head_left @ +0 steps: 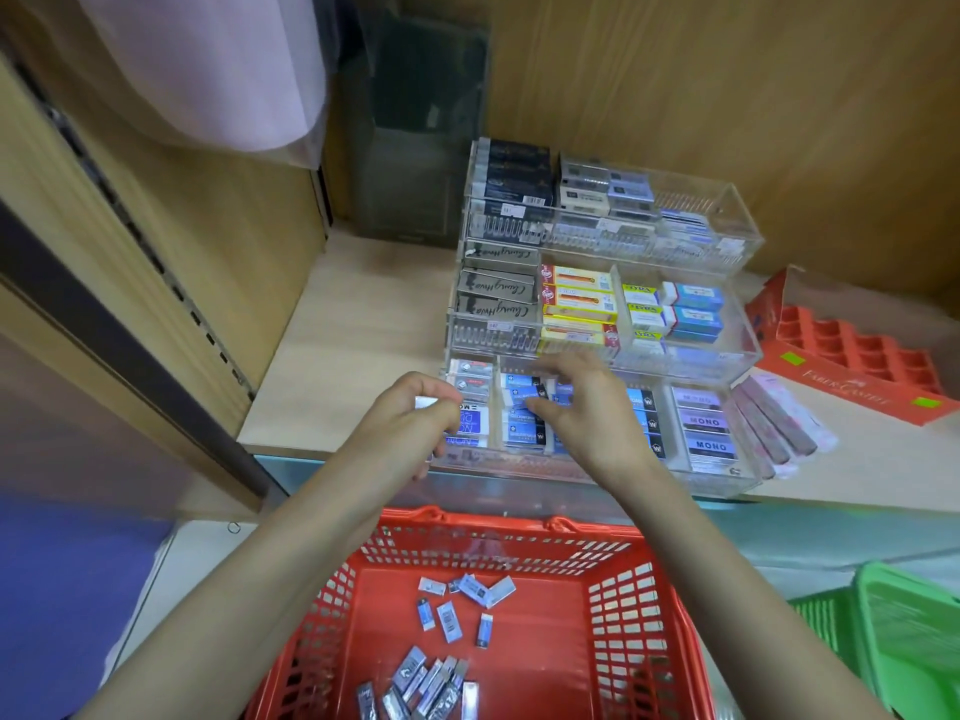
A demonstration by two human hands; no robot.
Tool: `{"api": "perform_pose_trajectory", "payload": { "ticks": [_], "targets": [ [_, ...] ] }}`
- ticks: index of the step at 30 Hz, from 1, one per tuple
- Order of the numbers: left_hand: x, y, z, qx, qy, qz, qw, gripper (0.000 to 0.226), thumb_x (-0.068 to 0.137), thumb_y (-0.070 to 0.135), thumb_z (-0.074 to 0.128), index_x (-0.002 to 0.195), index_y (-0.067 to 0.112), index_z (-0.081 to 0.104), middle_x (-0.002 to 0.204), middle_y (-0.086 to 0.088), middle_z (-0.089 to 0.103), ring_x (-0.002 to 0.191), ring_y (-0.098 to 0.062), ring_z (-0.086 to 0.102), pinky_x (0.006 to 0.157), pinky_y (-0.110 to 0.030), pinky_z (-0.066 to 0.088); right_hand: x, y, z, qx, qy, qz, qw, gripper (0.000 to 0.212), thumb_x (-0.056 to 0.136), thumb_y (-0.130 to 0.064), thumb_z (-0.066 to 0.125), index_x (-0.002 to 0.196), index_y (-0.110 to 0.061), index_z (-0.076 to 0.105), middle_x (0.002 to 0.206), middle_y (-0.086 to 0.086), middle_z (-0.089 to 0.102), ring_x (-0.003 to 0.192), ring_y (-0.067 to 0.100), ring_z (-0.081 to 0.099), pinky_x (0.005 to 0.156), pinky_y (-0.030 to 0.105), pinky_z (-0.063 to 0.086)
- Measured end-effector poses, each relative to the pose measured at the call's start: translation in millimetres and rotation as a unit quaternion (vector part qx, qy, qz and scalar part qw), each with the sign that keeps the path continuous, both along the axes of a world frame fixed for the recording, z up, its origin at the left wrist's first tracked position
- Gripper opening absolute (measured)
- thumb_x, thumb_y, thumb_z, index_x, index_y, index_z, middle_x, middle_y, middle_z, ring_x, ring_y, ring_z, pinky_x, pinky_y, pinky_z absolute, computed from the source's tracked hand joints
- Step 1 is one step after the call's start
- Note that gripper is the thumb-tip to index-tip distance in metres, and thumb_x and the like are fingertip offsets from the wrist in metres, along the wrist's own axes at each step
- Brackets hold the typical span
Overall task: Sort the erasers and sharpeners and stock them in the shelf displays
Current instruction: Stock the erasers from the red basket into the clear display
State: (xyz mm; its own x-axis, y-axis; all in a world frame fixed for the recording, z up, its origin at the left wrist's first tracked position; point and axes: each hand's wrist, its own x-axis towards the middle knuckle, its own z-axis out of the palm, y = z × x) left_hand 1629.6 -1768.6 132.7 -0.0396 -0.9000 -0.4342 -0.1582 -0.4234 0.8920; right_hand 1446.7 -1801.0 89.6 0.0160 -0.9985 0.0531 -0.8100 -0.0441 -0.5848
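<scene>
Eraser [426,402] pinched in left hand [410,415], right hand [579,407] outstretched.

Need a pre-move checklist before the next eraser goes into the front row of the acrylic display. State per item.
1. Left hand grips an eraser: ok.
2. Held eraser's label readable for sorting: cannot tell, fingers hide most of it.
3. Right hand free: cannot tell; its fingers curve over the blue erasers in the front row's second compartment.
4. Room in that compartment: cannot tell, the hand covers it.
5. Acrylic display sits level on the shelf: ok.
6. Stock left in the red basket: ok, loose erasers lie on its floor.
</scene>
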Motion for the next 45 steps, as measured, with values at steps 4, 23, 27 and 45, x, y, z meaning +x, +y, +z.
{"api": "perform_pose_trajectory", "payload": {
  "ticks": [4, 23, 27, 45],
  "targets": [
    [-5, -1, 1, 0.022, 0.094, 0.053, 0.994, 0.032, 0.086, -0.01, 0.034, 0.084, 0.013, 0.058, 0.075, -0.006, 0.05, 0.069, -0.017, 0.054, 0.054, -0.026, 0.046, 2, 3, -6, 0.0, 0.068, -0.029, 0.997, 0.022, 0.083, -0.012, 0.066, 0.104, -0.008, 0.062, 0.098, 0.012, 0.06, 0.091, 0.03, 0.056, 0.071, 0.031, 0.037],
    [-14, 1, -8, -0.029, 0.197, 0.062, 0.978, 0.013, 0.09, 0.0, 0.055, 0.092, 0.012, 0.061, 0.067, 0.001, 0.066, 0.053, -0.003, 0.055, 0.046, -0.012, 0.038, 34, 54, 16, -0.058, -0.199, 0.022, 0.978, 0.028, 0.08, -0.023, 0.073, 0.102, -0.032, 0.058, 0.096, -0.013, 0.059, 0.084, 0.003, 0.053, 0.071, 0.011, 0.04],
    [-21, 3, -13, 0.0, 0.196, 0.023, 0.98, 0.012, 0.09, 0.003, 0.057, 0.095, 0.012, 0.063, 0.068, 0.001, 0.062, 0.059, -0.005, 0.054, 0.049, -0.014, 0.036, 23, 57, 11, -0.098, -0.176, 0.046, 0.978, 0.021, 0.08, -0.021, 0.072, 0.1, -0.023, 0.066, 0.085, -0.018, 0.056, 0.08, -0.002, 0.054, 0.071, 0.008, 0.04],
    [-12, 3, -30, -0.216, -0.434, -0.159, 0.86, 0.05, 0.089, 0.041, 0.059, 0.135, 0.028, 0.044, 0.136, 0.013, 0.043, 0.116, -0.018, 0.052, 0.083, -0.03, 0.042, 5, 22, -7, -0.021, 0.053, 0.034, 0.998, 0.025, 0.086, -0.009, 0.063, 0.111, -0.011, 0.068, 0.111, 0.007, 0.057, 0.098, 0.023, 0.057, 0.077, 0.019, 0.033]
  ]
}}
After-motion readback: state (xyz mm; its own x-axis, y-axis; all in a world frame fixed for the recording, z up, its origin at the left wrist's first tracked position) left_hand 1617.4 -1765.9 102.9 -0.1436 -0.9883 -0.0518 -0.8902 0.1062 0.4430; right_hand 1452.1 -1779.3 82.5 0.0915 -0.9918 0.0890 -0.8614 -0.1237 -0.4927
